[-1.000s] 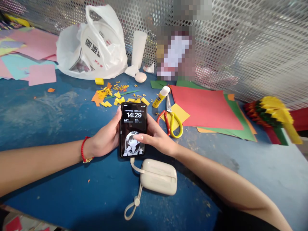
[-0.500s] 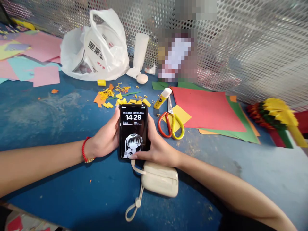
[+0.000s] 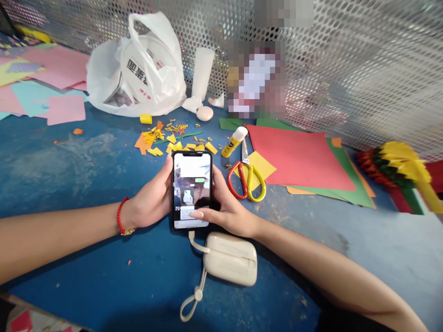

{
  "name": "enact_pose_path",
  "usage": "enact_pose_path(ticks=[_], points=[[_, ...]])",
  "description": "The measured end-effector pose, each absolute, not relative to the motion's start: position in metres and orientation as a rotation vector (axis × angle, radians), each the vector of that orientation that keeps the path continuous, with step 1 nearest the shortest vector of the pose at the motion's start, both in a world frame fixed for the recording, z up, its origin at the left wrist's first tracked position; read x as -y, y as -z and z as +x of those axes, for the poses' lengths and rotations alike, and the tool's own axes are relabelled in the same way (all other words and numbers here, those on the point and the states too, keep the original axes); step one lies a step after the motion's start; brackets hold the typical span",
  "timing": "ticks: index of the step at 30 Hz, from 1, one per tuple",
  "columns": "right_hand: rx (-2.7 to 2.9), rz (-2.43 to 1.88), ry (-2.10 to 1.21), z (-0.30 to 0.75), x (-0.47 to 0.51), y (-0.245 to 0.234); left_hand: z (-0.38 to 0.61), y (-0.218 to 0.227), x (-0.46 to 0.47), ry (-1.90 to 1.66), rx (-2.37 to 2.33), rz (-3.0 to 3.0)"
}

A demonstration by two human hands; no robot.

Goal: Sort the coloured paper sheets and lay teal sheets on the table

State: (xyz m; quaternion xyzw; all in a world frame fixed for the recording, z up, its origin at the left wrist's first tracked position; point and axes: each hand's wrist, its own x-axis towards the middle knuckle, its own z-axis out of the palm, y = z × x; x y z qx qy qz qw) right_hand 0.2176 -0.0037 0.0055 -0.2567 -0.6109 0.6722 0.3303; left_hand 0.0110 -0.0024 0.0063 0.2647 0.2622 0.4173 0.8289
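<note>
Both my hands hold a black smartphone (image 3: 192,173) upright above the blue table. My left hand (image 3: 152,196), with a red bracelet at the wrist, grips its left edge; the fingers behind it are hidden. My right hand (image 3: 233,207) wraps the right edge, its thumb lying over the lower screen. A lit chat page with pictures fills the display. From the phone's bottom a short cable (image 3: 199,244) runs to a cream power bank (image 3: 231,258) with a wrist strap, lying below my right hand. Scissors (image 3: 246,173) with one red and one yellow handle lie right of the phone.
A glue stick (image 3: 234,142) lies by red paper (image 3: 294,154) and green sheets. Yellow paper scraps (image 3: 176,146) are scattered behind the phone. Farther back stand a white plastic bag (image 3: 166,69), a white tube (image 3: 203,69) and an egg (image 3: 205,113), before a perforated metal panel (image 3: 346,60).
The phone's screen has gone from a dark lock screen showing the time to a bright chat page. My right thumb has moved up slightly from the screen's bottom edge.
</note>
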Motion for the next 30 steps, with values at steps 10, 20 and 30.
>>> enact_pose_path(ticks=[10, 20, 30], points=[[1.516, -0.697, -1.844, 0.217, 0.004, -0.008, 0.012, -0.013, 0.002, -0.885, -0.568, 0.533], [1.604, -0.717, -1.781, 0.215, 0.003, -0.011, 0.01, -0.014, 0.001, -0.905, -0.636, 0.525], [1.631, -0.689, -1.774, 0.215, 0.004, -0.014, 0.013, -0.023, 0.0, -0.986, -0.654, 0.44]])
